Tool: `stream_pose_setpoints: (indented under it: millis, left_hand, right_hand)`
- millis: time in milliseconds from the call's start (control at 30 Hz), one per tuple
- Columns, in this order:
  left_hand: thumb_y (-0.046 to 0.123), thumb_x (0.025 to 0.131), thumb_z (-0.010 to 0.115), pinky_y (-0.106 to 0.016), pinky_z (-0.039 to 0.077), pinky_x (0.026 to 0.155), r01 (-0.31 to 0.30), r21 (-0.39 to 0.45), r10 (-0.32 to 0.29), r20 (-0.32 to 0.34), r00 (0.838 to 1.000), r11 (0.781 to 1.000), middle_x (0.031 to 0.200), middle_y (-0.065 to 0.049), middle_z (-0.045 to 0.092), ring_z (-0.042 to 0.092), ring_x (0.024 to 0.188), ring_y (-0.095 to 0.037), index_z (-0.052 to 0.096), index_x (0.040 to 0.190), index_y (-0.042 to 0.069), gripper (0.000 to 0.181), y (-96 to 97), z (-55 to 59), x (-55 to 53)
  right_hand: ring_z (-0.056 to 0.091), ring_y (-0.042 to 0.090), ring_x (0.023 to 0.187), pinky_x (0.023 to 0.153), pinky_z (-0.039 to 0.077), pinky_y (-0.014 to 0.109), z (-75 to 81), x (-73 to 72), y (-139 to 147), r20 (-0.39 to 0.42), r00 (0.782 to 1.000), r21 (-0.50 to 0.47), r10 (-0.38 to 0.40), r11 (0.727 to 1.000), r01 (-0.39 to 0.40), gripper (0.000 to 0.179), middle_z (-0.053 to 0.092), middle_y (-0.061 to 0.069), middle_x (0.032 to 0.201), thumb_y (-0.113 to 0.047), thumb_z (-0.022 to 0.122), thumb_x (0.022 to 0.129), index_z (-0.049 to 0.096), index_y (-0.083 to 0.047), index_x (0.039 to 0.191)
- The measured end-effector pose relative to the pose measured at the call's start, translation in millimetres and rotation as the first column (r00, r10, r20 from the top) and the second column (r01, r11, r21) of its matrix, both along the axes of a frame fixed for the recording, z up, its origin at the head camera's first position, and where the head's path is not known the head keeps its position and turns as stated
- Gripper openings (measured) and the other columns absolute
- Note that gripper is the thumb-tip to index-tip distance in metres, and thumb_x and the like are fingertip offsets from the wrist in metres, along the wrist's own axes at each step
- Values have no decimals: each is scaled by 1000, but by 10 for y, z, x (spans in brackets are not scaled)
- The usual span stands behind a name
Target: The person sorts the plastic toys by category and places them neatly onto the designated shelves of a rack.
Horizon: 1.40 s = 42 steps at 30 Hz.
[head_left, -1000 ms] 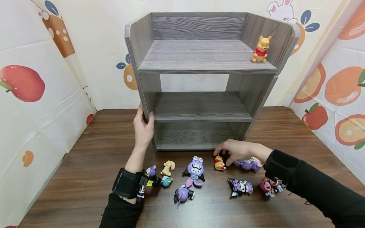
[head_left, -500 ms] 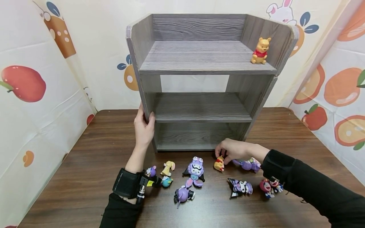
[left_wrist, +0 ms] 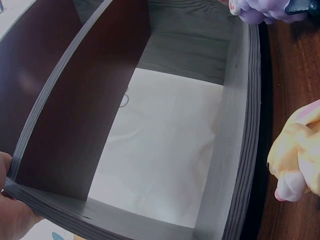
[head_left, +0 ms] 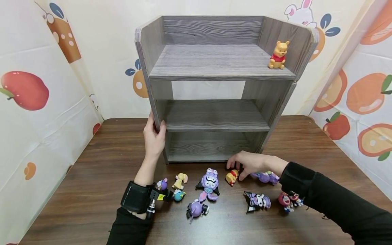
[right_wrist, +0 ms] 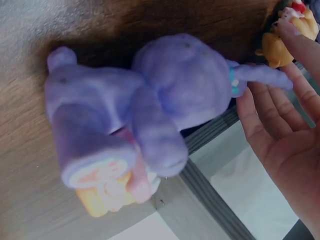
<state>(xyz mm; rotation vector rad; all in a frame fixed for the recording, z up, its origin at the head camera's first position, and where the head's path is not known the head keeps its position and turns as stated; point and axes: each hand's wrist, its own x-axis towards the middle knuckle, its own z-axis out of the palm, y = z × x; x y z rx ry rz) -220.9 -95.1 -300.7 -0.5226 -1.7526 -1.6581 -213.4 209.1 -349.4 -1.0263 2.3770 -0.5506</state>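
My left hand [head_left: 154, 141] grips the left side panel of the grey wooden shelf [head_left: 215, 128], thumb at the front edge. In the left wrist view, the left hand's fingers [left_wrist: 15, 217] show at that panel's edge. My right hand [head_left: 252, 161] reaches down over a small yellow bear figurine in red [head_left: 231, 177], which lies tilted on the table before the shelf. Its fingers are spread and loosely bent around the bear figurine. In the right wrist view, the thumb overlaps the bear figurine [right_wrist: 277, 49]; a purple figurine [right_wrist: 185, 82] lies large in the foreground.
Another yellow bear figurine [head_left: 278, 56] sits on the top shelf at the right. Several figurines lie on the brown table [head_left: 119, 146]: a yellow rabbit [head_left: 180, 181], a purple one [head_left: 209, 183], a black-and-purple one [head_left: 258, 201] and a pink one [head_left: 286, 201] among them.
The small bear figurine has turned and shifted slightly left under my right hand; the thumb touched it half a second ago and now shows a small gap. The left hand stays on the shelf.
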Motion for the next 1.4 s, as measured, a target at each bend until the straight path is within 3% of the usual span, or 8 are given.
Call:
stream_pose_setpoints:
  millis: [300,533,633,767,900,1167,1267,1400]
  left_hand:
    - [-18,80,38,-39,37,89,8,9,-8,-3,1000,1000,128,-27,39,42,112,-37,31,131,-12,52,-2,1,-3]
    - [-18,80,38,-40,36,89,11,6,-11,3,1000,1000,129,-27,39,41,113,-37,31,131,-12,52,0,6,-1]
    - [-18,80,38,-39,37,89,12,9,-11,-4,1000,1000,128,-27,39,41,112,-38,31,131,-11,52,-8,-9,-19]
    - [-17,81,39,-37,37,89,11,10,-11,-21,1000,1000,129,-23,41,42,113,-34,33,133,-7,54,-41,-107,-114]
    - [-14,81,41,-35,37,90,0,1,0,-32,999,1000,131,-16,42,43,113,-28,34,135,-1,55,-63,-204,-196]
    - [-13,81,41,-36,37,90,-8,-5,8,-37,999,1000,131,-15,42,44,113,-25,35,135,0,55,-64,-220,-206]
    - [-16,81,40,-38,37,90,-1,2,1,-23,1000,1000,131,-19,41,43,114,-28,33,134,-4,55,-51,-170,-165]
    - [-17,80,39,-40,37,89,-1,-1,1,-4,1000,1000,129,-25,40,42,113,-33,32,131,-10,53,-17,-52,-55]
  right_hand:
    - [53,13,72,63,43,23,-23,-2,-41,-58,997,10,42,999,-41,24,55,-6,76,-9,75,68,58,-14,84]
    - [50,8,67,58,43,22,77,12,8,-120,993,24,18,1000,-15,19,54,-6,74,-8,72,71,56,-11,81]
    - [42,4,59,51,37,19,143,27,-6,-209,977,48,27,999,-18,20,50,-6,67,-8,73,69,55,-10,75]
    - [31,2,53,47,27,18,187,70,-60,-333,942,90,52,996,-24,26,38,-8,59,-7,74,67,49,-9,64]
    - [27,2,51,45,23,18,164,126,-111,-387,920,105,57,994,-17,32,32,-9,57,-9,75,66,44,-9,58]
    - [32,1,48,43,27,18,87,208,-174,-377,926,99,1,994,40,25,41,-11,54,-17,72,72,50,-15,61]
    - [35,2,49,43,29,19,73,231,-177,-407,913,107,-9,993,58,24,43,-11,55,-21,72,73,51,-15,62]
    - [49,7,61,52,41,25,80,275,-175,-473,881,117,-14,990,78,21,54,-3,71,-23,74,70,60,-10,76]
